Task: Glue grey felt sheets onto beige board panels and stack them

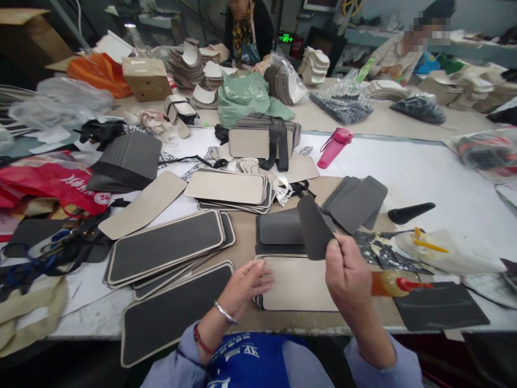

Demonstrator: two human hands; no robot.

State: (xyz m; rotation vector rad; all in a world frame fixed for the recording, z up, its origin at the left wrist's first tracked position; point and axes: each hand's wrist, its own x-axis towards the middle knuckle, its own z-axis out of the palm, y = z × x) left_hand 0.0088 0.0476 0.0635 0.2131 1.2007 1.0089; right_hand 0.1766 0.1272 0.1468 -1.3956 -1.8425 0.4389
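My right hand [346, 269] is closed around the lower end of a dark grey panel [315, 229], which is raised and tilted above the table. Below it lies a stack of pale beige panels [297, 283] with rounded corners. My left hand [246, 285] is at the left end of this stack, fingers apart and slightly blurred; whether they touch the panels I cannot tell. Just behind are more dark grey panels [278, 226]. An amber bottle with a red tip [390, 283] shows beside my right wrist, partly hidden by it.
Dark panels with beige borders [167, 245] are stacked on the left, one overhanging the front edge. More beige panels [226, 186] stand behind. A pink bottle [335, 146], a black-handled tool [410, 213] and a yellow spreader [430, 245] lie rightward. Two people are across the table.
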